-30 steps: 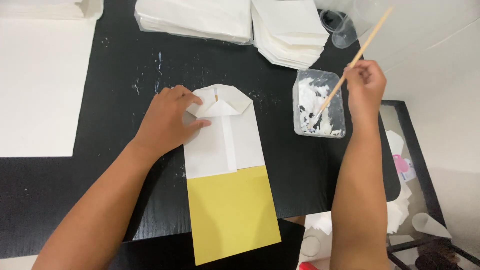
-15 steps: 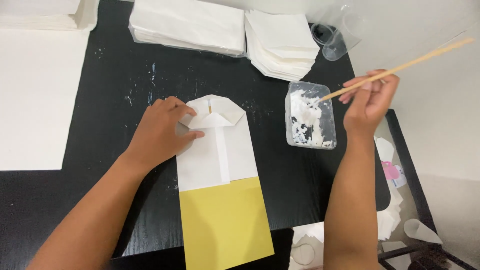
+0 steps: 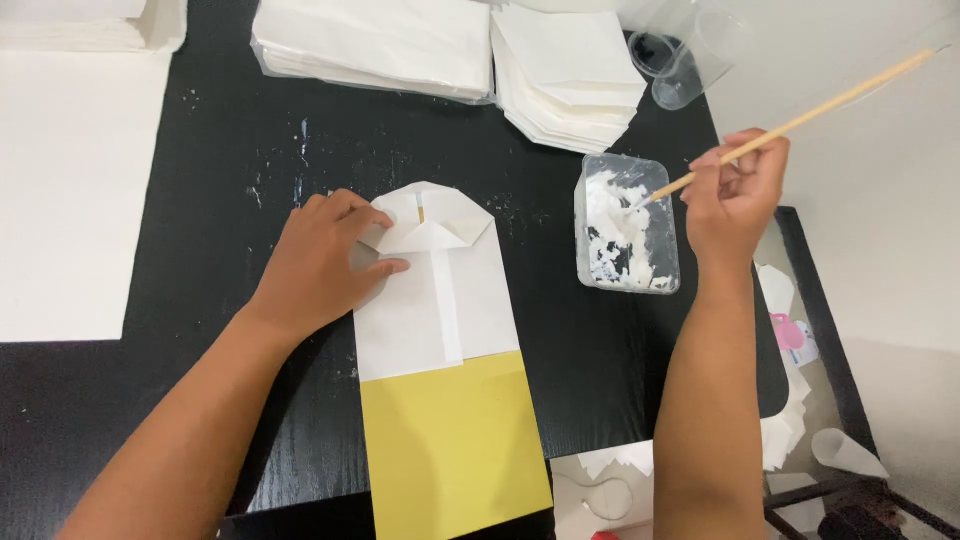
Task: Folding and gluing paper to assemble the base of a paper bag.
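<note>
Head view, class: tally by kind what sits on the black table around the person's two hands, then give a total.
Folded white paper bag under the left hand: 1
Yellow sheet: 1
Clear paste tub: 1
Wooden stick in the right hand: 1
White paper stacks: 2
Clear cups: 2
Total: 8
</note>
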